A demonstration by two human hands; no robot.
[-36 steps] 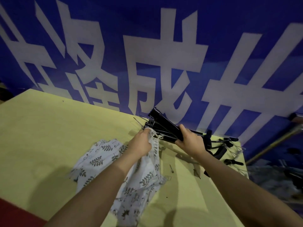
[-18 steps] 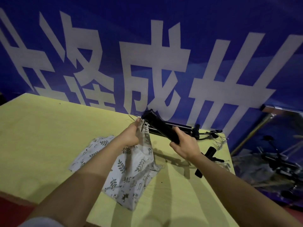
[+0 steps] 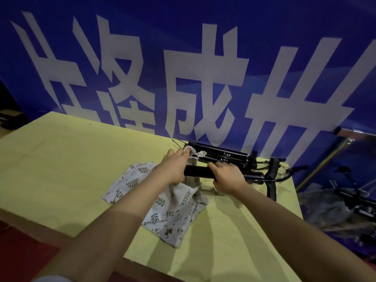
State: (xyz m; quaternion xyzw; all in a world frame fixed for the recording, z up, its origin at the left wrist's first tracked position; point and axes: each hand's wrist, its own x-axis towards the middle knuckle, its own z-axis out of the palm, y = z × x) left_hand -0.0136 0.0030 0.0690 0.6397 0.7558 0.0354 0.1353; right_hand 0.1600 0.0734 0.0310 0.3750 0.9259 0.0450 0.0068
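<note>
I now hold the black tube (image 3: pixel 198 171) in the curled right hand (image 3: pixel 227 176), lowered from its raised tilt to level above the tabletop (image 3: pixel 61 159), its end beside the left hand (image 3: pixel 175 165), which pinches the cloth bag (image 3: pixel 173 212) by its mouth, so insertion looks ready to begin.

Workshop – banner (image 3: pixel 203 58), worktable (image 3: pixel 61 159), black tools (image 3: pixel 219 154)

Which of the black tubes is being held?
The nearest black tube, gripped by the right hand; the other tubes lie on the table behind it.
</note>
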